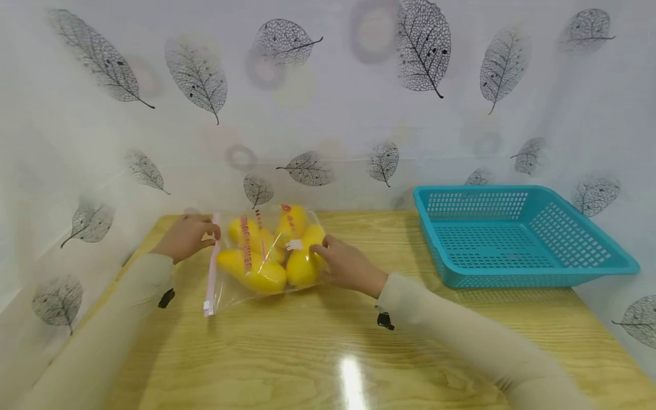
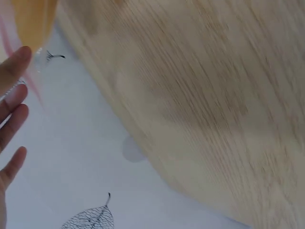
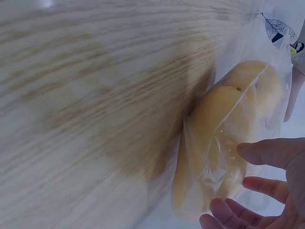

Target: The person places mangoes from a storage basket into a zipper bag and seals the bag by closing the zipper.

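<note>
A clear zip bag (image 1: 241,299) with a pink slider strip (image 1: 212,273) lies on the table, its strip toward the left. Inside are several yellow, pear-shaped fruits (image 1: 263,277), also seen through the plastic as yellow fruits (image 3: 214,114) in the right wrist view. My left hand (image 1: 189,236) is at the upper part of the strip; its fingers (image 2: 18,119) are spread, the thumb overlapping the bag's edge in the left wrist view. At the bag's right end my right hand (image 1: 348,265) touches the plastic over a fruit, thumb and fingers apart.
A blue perforated plastic basket (image 1: 441,250) stands on the right side of the wooden table (image 1: 287,353). Behind the table hangs a white sheet (image 1: 328,114) with a leaf print, which also runs along the left side.
</note>
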`<state>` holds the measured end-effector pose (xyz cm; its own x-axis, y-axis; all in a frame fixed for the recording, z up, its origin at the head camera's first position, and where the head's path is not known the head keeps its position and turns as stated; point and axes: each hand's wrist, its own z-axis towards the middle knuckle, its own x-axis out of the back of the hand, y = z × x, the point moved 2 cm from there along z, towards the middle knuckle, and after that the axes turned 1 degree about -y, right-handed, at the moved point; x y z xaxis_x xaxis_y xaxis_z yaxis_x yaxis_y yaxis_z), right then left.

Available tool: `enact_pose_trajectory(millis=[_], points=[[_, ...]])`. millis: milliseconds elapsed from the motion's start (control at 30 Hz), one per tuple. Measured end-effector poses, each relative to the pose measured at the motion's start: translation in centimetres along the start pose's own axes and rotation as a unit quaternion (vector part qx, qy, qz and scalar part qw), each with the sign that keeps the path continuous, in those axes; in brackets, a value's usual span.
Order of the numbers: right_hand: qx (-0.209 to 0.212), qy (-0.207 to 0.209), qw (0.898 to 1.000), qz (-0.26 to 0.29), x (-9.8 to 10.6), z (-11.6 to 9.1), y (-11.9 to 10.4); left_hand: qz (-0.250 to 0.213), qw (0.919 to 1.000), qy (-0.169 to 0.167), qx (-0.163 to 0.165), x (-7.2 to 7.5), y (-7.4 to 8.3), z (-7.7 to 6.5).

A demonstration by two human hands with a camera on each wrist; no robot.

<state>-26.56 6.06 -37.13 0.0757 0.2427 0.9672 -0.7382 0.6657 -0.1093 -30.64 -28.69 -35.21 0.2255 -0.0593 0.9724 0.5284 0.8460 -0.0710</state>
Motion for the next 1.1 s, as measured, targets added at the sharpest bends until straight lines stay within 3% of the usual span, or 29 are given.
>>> enact_pose_trajectory(millis=[400, 733, 867, 967, 1100], points=[[-0.015, 0.007, 1.000, -0.006, -0.7, 2.7, -2.0, 0.055, 0.9975, -0.034, 0.027, 0.4, -2.5, 1.6], [-0.020, -0.007, 0.998, -0.052, -0.8, 4.1, -2.8, 0.041, 0.9963, -0.058, 0.049, -0.3, -4.2, 2.4], [-0.009, 0.014, 0.993, -0.113, -1.2, 4.3, -2.8, 0.018, 0.9974, -0.048, 0.050, 0.4, -2.9, 2.3], [-0.010, 0.032, 0.991, -0.133, -1.3, 4.3, -2.5, 0.011, 0.9988, -0.027, 0.040, 1.2, -0.5, 2.1], [-0.013, 0.032, 0.993, -0.117, -1.3, 4.3, -2.2, 0.031, 0.9993, -0.011, 0.016, 1.6, 3.0, 1.3]])
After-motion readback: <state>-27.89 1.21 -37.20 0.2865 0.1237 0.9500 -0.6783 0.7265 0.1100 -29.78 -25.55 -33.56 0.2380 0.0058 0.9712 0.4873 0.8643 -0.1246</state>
